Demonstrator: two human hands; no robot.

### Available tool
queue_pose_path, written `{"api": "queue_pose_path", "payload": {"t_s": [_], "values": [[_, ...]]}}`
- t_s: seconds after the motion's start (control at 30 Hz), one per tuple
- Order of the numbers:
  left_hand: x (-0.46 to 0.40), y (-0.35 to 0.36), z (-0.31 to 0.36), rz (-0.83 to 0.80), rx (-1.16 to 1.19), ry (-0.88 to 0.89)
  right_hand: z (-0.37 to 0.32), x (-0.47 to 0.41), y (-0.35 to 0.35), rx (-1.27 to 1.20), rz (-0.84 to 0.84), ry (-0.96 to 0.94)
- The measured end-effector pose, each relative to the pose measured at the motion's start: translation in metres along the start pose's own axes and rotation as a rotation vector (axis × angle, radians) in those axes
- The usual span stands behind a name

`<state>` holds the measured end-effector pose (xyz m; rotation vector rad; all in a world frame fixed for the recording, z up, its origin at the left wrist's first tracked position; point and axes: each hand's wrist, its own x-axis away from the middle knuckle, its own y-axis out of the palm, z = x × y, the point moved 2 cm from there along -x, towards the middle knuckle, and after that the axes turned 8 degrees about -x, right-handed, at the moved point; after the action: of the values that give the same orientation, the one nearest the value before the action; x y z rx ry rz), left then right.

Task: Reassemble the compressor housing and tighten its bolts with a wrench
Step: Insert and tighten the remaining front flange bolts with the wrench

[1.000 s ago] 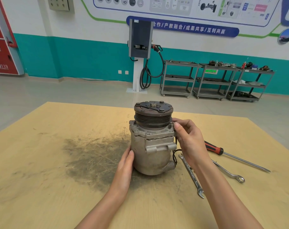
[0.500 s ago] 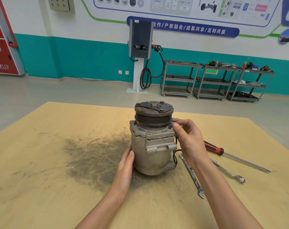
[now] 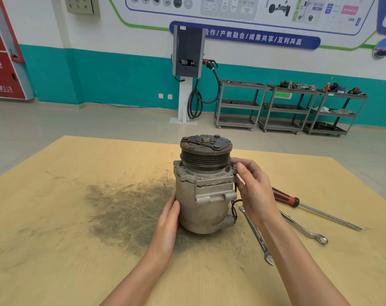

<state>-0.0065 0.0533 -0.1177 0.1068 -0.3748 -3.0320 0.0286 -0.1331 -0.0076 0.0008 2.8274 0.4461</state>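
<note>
Behind the scuffed wooden table, grey carts hold small parts too far off to be identified. Little has changed over the last second: the compressor is still stood upright at mid-table, steadied by the left hand laid flat against its side. A bolt at the flange corner is pinched by the right hand, probably being started by finger. Two wrenches and a screwdriver lie untouched alongside.
</note>
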Motion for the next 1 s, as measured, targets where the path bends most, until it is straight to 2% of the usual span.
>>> {"api": "queue_pose_path", "payload": {"t_s": [1.0], "values": [[-0.0034, -0.0009, -0.0037, 0.002, 0.019, 0.000, -0.0032, -0.0022, 0.0048, 0.051, 0.025, -0.031]]}}
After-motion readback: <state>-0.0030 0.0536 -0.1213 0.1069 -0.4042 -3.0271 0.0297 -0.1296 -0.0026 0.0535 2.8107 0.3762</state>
